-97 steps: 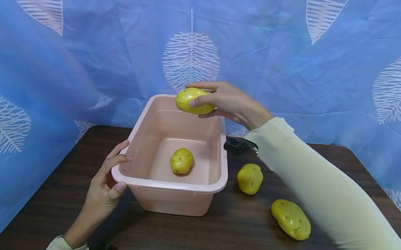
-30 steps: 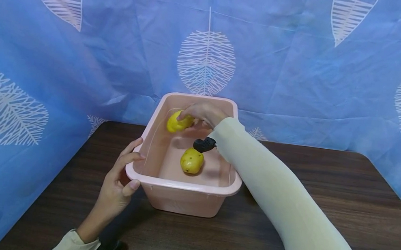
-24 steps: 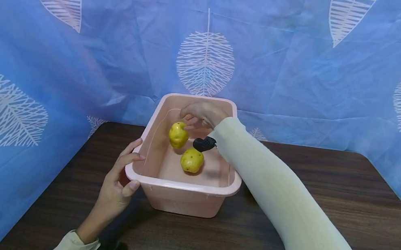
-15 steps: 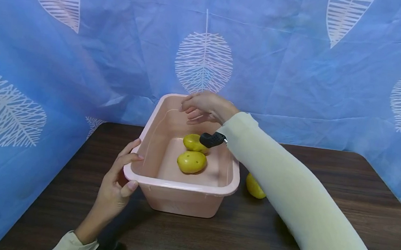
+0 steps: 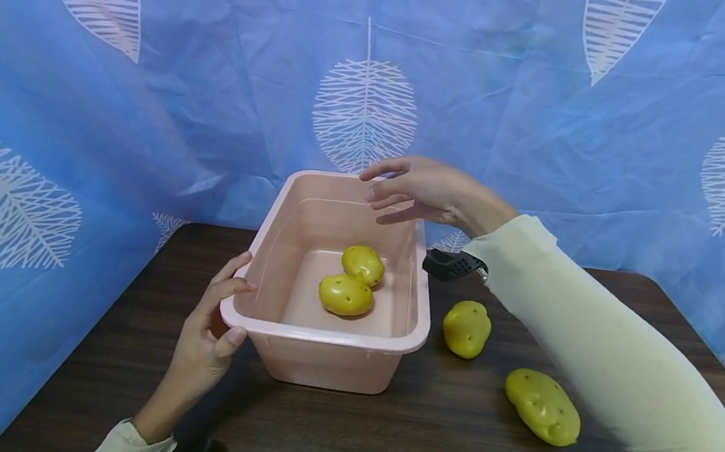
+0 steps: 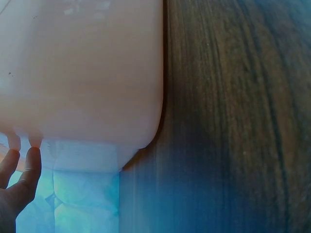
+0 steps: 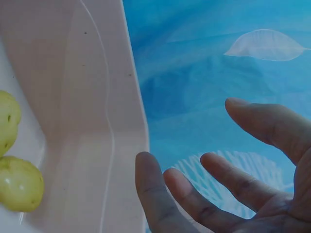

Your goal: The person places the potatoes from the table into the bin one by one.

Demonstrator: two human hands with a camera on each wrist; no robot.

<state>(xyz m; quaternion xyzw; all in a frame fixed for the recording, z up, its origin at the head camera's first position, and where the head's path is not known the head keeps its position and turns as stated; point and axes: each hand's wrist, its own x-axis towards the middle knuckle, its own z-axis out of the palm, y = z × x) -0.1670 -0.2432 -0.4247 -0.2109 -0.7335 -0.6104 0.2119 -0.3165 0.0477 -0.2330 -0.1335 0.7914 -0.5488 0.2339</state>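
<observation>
A pink plastic basin [image 5: 324, 337] stands on the table with two yellow potatoes in it. The nearer potato [image 5: 345, 296] lies against the farther potato [image 5: 363, 264] on the basin floor. My left hand [image 5: 205, 335] grips the basin's near left corner, fingers over the rim and thumb at the front. Above the far right rim hovers my right hand [image 5: 429, 192], its fingers spread and holding nothing. In the right wrist view its fingers [image 7: 150, 177] overlap the basin's edge. Two more potatoes lie on the table right of the basin: one close by [image 5: 466, 329], one nearer me [image 5: 543, 407].
The dark wood-grain table [image 5: 445, 448] bears everything. Behind it hangs a blue cloth [image 5: 230, 94] with white leaf prints, close to the basin's far end. The right sleeve [image 5: 609, 340] passes above the table beside the nearer loose potato.
My right hand has let go of a potato inside the basin, and it rolled against the other one. The hand then rose and drew right. My left hand stays on the rim.
</observation>
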